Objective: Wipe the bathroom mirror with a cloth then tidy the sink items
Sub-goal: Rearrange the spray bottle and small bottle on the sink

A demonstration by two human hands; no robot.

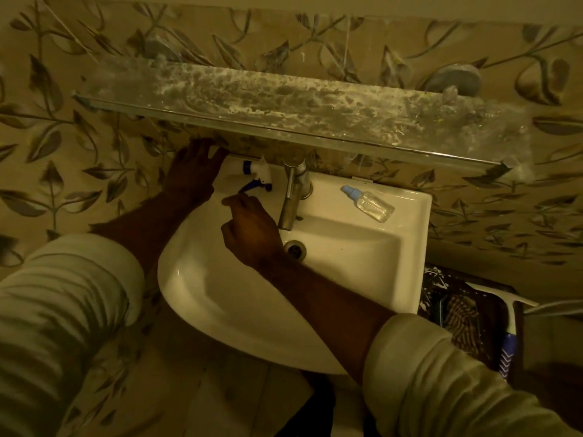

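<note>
View down over the sink (407,247). My left hand (194,171) lies open on the back left ledge; my right hand (249,231), fingers loosely curled and empty, reaches toward the spray bottle (257,175) beside the tap (293,197). A small clear bottle (369,201) lies on the right ledge. Tidying seems under way; mirror and cloth are unseen. The glass shelf (284,111) overhangs closely, limiting lifting room.

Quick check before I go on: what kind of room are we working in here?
Most likely a small home bathroom: a white wall-hung sink with a metal faucet, a stained glass shelf above it, and leaf-patterned wall tiles.
</note>
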